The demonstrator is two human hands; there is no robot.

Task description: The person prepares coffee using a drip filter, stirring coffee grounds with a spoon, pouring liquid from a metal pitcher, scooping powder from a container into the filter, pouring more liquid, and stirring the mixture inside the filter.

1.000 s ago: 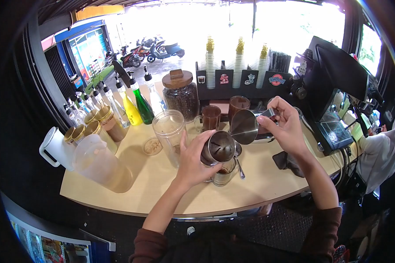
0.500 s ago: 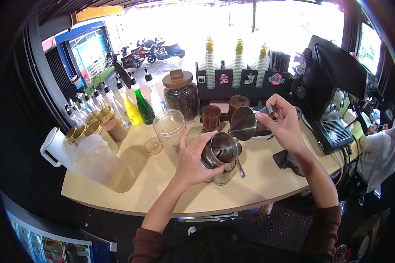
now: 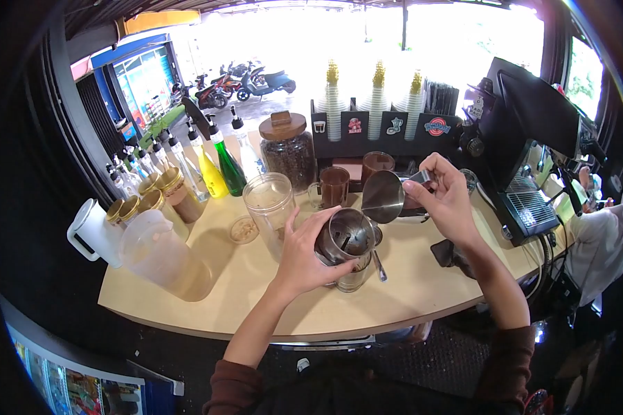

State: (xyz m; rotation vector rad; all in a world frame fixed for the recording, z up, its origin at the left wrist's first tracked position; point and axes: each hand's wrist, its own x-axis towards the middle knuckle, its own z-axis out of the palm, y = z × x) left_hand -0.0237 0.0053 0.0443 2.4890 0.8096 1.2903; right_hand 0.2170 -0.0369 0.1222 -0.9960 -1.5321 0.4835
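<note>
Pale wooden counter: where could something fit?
The counter is bare between the frosted plastic pitcher and left forearm, and between the thin metal spoon and black object. It's crowded around the left hand's round steel cup and among gold-lidded jars.

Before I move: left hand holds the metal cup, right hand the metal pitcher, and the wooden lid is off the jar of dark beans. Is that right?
Not quite: the head view shows the wooden lid on the jar. The rest stands: left hand holds the metal cup, right hand the metal pitcher.
</note>
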